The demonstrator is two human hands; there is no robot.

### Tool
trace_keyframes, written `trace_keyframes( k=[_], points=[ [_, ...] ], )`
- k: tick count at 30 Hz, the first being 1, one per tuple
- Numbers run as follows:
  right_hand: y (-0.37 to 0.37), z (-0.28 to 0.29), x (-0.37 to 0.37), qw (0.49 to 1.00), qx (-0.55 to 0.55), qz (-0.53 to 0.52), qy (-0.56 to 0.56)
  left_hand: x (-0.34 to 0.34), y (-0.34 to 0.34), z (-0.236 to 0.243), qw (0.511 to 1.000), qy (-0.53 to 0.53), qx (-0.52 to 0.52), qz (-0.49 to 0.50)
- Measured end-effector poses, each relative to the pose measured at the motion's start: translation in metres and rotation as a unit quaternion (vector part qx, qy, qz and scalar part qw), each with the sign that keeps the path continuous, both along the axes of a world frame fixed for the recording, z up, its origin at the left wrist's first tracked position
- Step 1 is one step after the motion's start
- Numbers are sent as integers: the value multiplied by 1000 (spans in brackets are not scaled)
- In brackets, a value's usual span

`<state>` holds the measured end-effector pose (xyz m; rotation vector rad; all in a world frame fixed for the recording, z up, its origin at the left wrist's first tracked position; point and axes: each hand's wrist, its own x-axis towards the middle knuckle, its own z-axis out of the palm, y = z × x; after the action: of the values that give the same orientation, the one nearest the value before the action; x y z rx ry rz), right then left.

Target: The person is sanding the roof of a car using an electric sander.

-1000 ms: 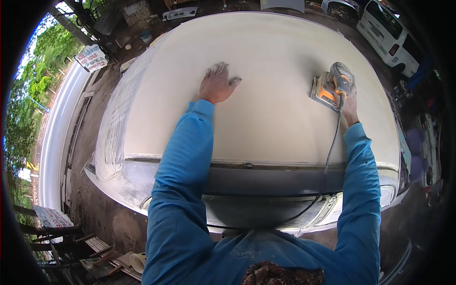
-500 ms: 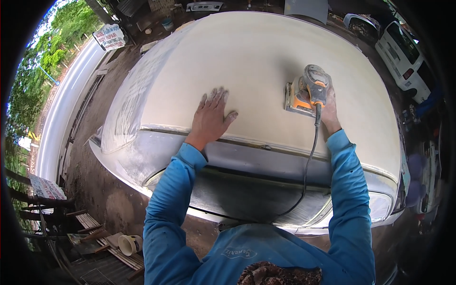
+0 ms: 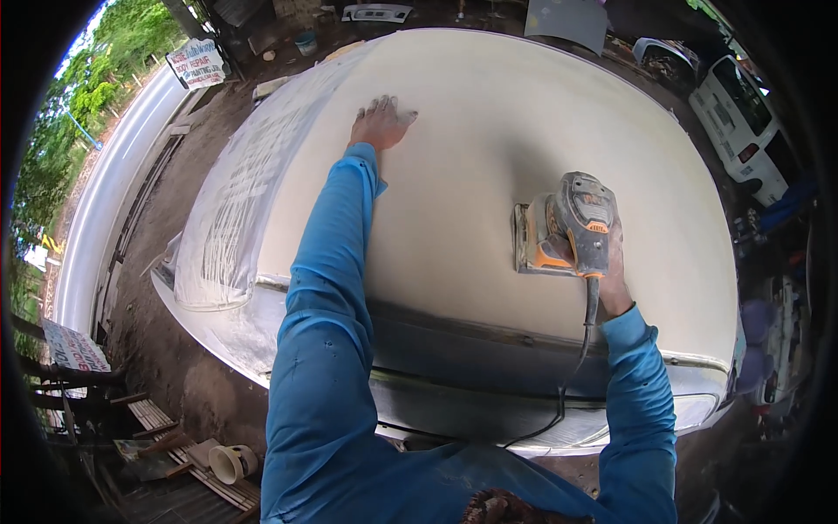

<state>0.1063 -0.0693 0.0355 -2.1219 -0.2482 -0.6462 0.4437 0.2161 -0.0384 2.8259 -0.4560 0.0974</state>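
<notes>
A dusty cream car roof (image 3: 454, 113) spreads out in front of me. My left hand (image 3: 381, 123) lies on its far left part, palm down, fingers apart and dusted white. Nothing is in it. My right hand (image 3: 616, 271) is wrapped round the right side of an orange and grey electric sander (image 3: 583, 223), so most of its fingers are hidden. The sander is lifted, its flat pad (image 3: 522, 238) tilted to face left, with a shadow on the roof beside it. A dark power cord (image 3: 580, 349) runs from the sander down over the roof's near edge.
Dusty film (image 3: 231, 218) covers the car's left end. Past it are a road (image 3: 105, 175) and a painted sign (image 3: 196, 64). A white vehicle (image 3: 742, 122) stands at the far right. Lower left, a pale bucket (image 3: 231, 463) lies by wooden slats (image 3: 188, 445).
My left hand has slid farther away across the roof. My right hand has drawn the sander nearer to me. My body leans farther forward over the car.
</notes>
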Motion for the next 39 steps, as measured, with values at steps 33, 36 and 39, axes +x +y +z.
trace_keyframes(
  k=[33, 36, 39],
  points=[
    [-39, -50, 19, 996, -60, -58, 20, -235, 177, -21, 993, -106, -24, -36],
    [-32, -42, 17, 995, -59, -72, 28, -228, 163, -16, 993, -110, -16, -47],
    [-39, -41, 23, 992, -117, -52, 15, -199, 140, -16, 993, -101, -23, -58]
  ],
)
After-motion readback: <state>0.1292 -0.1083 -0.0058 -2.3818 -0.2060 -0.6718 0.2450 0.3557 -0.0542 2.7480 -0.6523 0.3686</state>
